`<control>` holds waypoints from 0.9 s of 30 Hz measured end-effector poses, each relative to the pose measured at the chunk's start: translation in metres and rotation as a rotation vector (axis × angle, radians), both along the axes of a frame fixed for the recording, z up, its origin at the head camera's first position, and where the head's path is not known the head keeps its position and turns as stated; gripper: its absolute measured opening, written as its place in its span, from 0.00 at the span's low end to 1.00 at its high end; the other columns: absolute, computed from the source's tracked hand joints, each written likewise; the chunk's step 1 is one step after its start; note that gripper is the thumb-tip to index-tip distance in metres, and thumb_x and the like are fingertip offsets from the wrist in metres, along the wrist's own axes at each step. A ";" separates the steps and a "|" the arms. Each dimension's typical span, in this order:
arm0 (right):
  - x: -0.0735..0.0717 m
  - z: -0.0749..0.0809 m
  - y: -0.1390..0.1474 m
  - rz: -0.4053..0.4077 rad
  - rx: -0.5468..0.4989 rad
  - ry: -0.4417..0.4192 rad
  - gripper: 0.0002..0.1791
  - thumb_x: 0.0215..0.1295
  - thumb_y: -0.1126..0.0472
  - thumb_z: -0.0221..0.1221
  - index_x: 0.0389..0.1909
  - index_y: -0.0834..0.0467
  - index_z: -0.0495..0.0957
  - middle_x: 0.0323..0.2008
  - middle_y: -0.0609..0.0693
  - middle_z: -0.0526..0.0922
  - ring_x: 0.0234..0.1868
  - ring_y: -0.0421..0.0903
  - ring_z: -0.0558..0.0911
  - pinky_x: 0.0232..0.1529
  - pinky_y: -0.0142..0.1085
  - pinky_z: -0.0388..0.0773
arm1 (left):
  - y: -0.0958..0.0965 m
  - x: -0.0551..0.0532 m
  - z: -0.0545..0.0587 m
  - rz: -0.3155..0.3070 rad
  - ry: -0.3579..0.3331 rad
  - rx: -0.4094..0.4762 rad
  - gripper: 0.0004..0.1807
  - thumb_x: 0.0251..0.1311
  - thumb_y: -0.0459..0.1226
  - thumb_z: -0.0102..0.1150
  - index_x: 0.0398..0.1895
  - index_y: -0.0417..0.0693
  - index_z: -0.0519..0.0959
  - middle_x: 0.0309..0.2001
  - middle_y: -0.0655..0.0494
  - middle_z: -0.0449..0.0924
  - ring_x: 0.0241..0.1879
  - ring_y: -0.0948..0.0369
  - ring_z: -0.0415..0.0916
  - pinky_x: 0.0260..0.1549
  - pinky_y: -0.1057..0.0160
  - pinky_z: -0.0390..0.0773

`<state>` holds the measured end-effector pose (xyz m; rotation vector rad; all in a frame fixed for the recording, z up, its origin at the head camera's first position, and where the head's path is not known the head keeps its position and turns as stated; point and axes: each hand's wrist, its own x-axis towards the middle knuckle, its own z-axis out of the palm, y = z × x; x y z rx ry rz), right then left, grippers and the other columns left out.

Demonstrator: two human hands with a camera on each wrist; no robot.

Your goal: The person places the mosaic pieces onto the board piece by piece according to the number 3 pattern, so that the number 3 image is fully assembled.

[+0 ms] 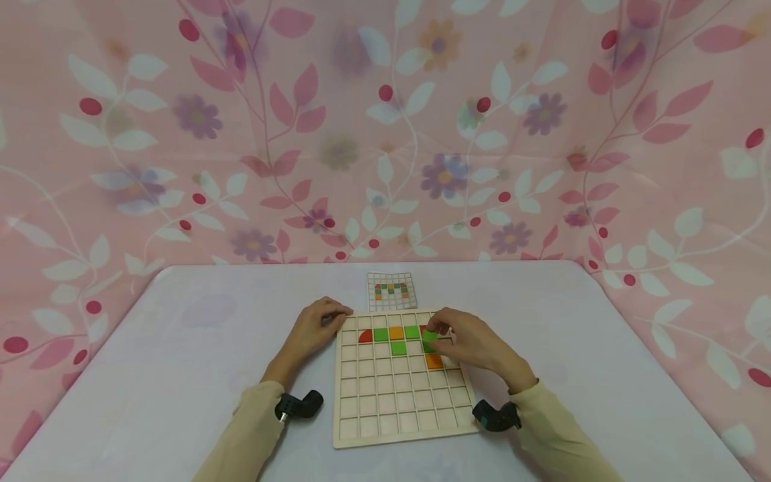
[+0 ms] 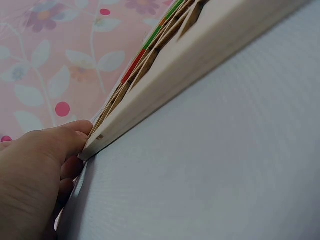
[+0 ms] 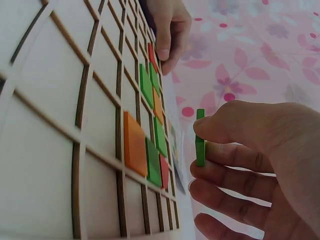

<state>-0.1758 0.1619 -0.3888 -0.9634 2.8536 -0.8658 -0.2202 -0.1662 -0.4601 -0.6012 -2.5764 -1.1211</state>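
Observation:
A pale wooden grid board (image 1: 406, 404) lies on the table. My left hand (image 1: 313, 331) grips its far left corner, with fingers bent against the edge in the left wrist view. Between the thumb and fingertips of my right hand (image 1: 476, 340) a thin green square tile (image 3: 200, 137) is pinched, held above the board's far right part. One row of the board holds a red rounded tile (image 1: 366, 336), green and orange tiles, and a red tile (image 3: 163, 171) partly hidden by my hand in the head view. Nearer me are green tiles and an orange tile (image 1: 434, 361).
Behind the board lies a small printed pattern card (image 1: 391, 292) with a coloured grid. White cloth covers the table (image 1: 199, 348). A pink floral curtain (image 1: 385, 134) hangs along the back and sides.

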 end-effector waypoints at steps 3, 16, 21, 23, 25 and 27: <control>-0.001 0.001 -0.007 0.014 -0.012 -0.006 0.12 0.57 0.58 0.65 0.41 0.57 0.78 0.38 0.47 0.81 0.39 0.45 0.78 0.40 0.39 0.77 | 0.000 0.000 0.001 0.000 -0.004 0.001 0.07 0.61 0.36 0.60 0.40 0.55 0.84 0.40 0.60 0.81 0.44 0.61 0.77 0.46 0.56 0.76; 0.001 0.002 -0.030 0.047 0.025 0.030 0.12 0.57 0.56 0.65 0.41 0.54 0.78 0.38 0.44 0.80 0.36 0.44 0.78 0.39 0.32 0.75 | 0.000 -0.002 0.000 0.001 -0.021 0.000 0.08 0.61 0.36 0.60 0.40 0.56 0.84 0.41 0.60 0.81 0.45 0.62 0.77 0.48 0.56 0.76; 0.002 0.002 -0.040 0.059 0.024 0.024 0.11 0.58 0.56 0.64 0.40 0.54 0.78 0.37 0.44 0.79 0.37 0.44 0.78 0.39 0.32 0.74 | -0.001 -0.002 0.002 0.000 -0.015 0.005 0.08 0.61 0.35 0.60 0.40 0.55 0.84 0.40 0.60 0.81 0.45 0.62 0.77 0.47 0.56 0.76; 0.003 0.002 -0.044 0.058 0.022 0.011 0.10 0.58 0.56 0.64 0.40 0.54 0.78 0.36 0.44 0.79 0.38 0.44 0.78 0.40 0.33 0.74 | -0.001 -0.002 0.001 0.001 -0.014 0.003 0.08 0.61 0.35 0.60 0.40 0.55 0.84 0.41 0.60 0.81 0.44 0.62 0.77 0.47 0.56 0.76; 0.003 0.002 -0.048 0.058 0.021 -0.004 0.11 0.58 0.56 0.64 0.41 0.54 0.78 0.37 0.44 0.80 0.40 0.43 0.79 0.42 0.34 0.76 | -0.001 -0.001 0.000 0.003 -0.016 0.002 0.08 0.61 0.36 0.60 0.40 0.56 0.84 0.40 0.61 0.81 0.44 0.62 0.77 0.47 0.56 0.76; 0.003 0.002 -0.052 0.054 0.018 -0.021 0.12 0.58 0.56 0.64 0.41 0.54 0.78 0.39 0.44 0.80 0.41 0.43 0.80 0.44 0.36 0.77 | -0.001 -0.001 -0.002 0.006 -0.016 -0.001 0.08 0.61 0.36 0.60 0.40 0.56 0.84 0.40 0.61 0.81 0.44 0.62 0.77 0.47 0.56 0.76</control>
